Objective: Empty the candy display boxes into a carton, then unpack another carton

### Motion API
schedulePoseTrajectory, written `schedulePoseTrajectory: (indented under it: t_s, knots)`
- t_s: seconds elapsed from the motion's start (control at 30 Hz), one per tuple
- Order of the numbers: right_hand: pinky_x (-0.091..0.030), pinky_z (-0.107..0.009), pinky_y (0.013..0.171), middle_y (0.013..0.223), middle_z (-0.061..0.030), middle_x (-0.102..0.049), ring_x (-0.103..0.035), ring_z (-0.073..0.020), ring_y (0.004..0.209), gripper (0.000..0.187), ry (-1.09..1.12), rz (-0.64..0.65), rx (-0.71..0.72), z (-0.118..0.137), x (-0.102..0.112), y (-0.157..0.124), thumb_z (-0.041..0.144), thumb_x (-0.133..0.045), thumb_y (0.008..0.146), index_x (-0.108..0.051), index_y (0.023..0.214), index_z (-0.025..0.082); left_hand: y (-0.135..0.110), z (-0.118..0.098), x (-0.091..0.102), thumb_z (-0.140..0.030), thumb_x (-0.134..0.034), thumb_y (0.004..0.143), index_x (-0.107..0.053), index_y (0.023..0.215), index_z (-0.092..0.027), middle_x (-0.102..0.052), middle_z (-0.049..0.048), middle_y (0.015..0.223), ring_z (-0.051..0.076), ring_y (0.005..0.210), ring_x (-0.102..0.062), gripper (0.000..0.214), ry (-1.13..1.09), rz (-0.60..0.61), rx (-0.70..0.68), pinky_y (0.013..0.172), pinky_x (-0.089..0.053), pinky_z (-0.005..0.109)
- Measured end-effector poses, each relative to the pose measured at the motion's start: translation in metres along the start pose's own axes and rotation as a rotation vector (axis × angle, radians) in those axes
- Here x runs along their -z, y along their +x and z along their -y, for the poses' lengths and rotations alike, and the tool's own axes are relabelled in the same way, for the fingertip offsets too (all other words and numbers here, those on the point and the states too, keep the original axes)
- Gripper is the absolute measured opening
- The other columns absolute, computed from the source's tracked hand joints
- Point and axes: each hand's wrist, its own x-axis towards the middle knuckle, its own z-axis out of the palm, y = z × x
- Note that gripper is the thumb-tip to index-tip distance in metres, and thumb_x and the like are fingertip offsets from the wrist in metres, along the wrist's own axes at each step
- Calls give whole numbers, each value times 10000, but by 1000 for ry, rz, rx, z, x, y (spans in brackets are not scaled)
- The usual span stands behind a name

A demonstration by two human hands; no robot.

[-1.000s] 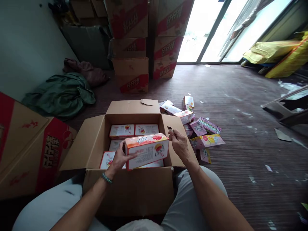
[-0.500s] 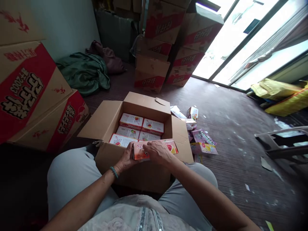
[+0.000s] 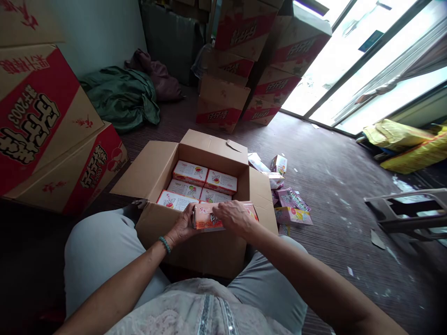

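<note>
A small orange-pink packet box with a fruit picture is held over the near edge of an open cardboard carton. My left hand grips its left end, thumb on top and fingers hidden behind and below. Across the top of the box lies my right hand, its fingers curled and pressed on the upper face near the middle; the fingertips are partly hidden. Inside the carton, several white-and-red packet boxes sit in rows. The carton's flaps stand folded outward, and it rests between my knees.
Loose small boxes and purple packets lie on the floor right of the carton. Large printed cartons stack at left and more cartons at the back. A plastic stool stands at right; green cloth lies behind.
My right hand has slid slightly right along the box, showing more of its top face. The left hand keeps its hold. The view has shifted a little.
</note>
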Motion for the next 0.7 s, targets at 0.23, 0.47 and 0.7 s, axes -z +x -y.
schedulePoseTrajectory:
  t_s: [0.23,0.47,0.7]
  knots:
    - [-321,-252,576,851,-82,-727,-650,-174,733,246,77,-26,-319,-114,-54,-77,91,-455,858,-675,888,198,8,4,2,-189,-820,521,-464,1149,-268,-625,56,1170,234,1047,-617,726,-73,44,93,877,-514,307]
    - [-297,-233,550,661,-14,-627,-514,-131,574,285,461,-562,-755,-125,-111,-142,329,-418,942,-573,740,201,48,-4,-6,-263,-910,407,-477,1124,-240,-649,46,1073,261,1014,-627,838,-116,-83,238,843,-544,352]
    - [-383,-238,660,766,-45,-645,-581,-145,710,297,581,-695,-539,-62,-106,-97,278,-333,989,-558,811,199,158,-105,-123,-417,-867,587,-468,1230,-216,-613,123,1229,274,1088,-616,783,-503,247,243,890,-516,418]
